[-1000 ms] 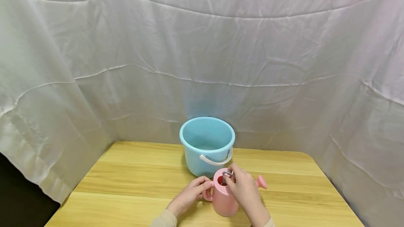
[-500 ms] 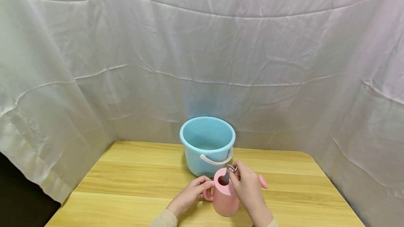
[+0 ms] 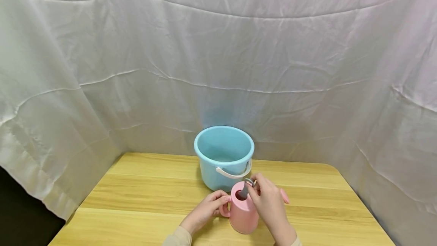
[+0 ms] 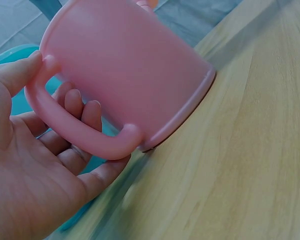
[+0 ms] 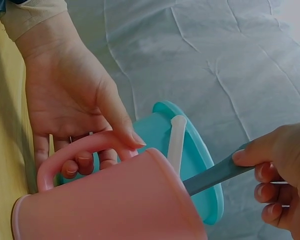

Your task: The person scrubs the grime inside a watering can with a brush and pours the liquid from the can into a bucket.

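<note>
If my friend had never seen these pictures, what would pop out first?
Probably the big light-blue bucket near the back of the table. Then the pink watering can in front of it, with the left hand holding its loop handle. Your friend might also notice the right hand pinching a gray thing that sticks out of the can's top.

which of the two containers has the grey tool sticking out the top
The pink watering can: the grey tool sticks out of its top opening. The blue bucket behind it has none.
</note>
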